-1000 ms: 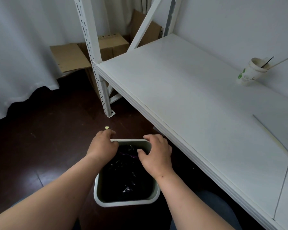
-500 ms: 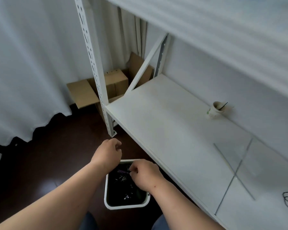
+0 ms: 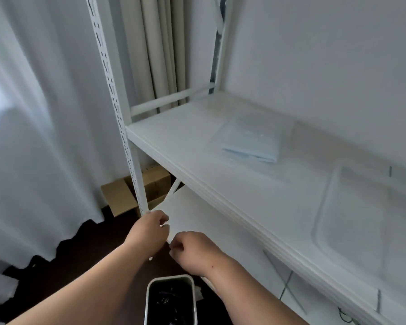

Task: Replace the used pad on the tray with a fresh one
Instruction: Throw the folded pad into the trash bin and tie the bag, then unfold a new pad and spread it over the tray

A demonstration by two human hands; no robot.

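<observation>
A stack of folded light-blue pads (image 3: 251,144) in a clear wrapper lies on the upper shelf (image 3: 185,160). To its right on the same shelf sits a white tray (image 3: 321,207), blurred, with nothing visible inside it. My left hand (image 3: 148,233) and my right hand (image 3: 192,249) hover close together in front of the lower shelf's edge, above a white waste bin (image 3: 170,280) with a black liner. Both hands have curled fingers and hold nothing. They are well below and left of the pads and the tray.
A white slotted upright (image 3: 117,113) of the rack stands just beyond my left hand. Cardboard boxes (image 3: 120,195) sit on the dark floor behind it. White curtains (image 3: 33,137) hang at the left. The lower shelf (image 3: 220,226) runs to the right.
My head has lifted, bringing the upper shelf with the pads and tray into view. Both hands rose out of the bin and now hover above it, empty.
</observation>
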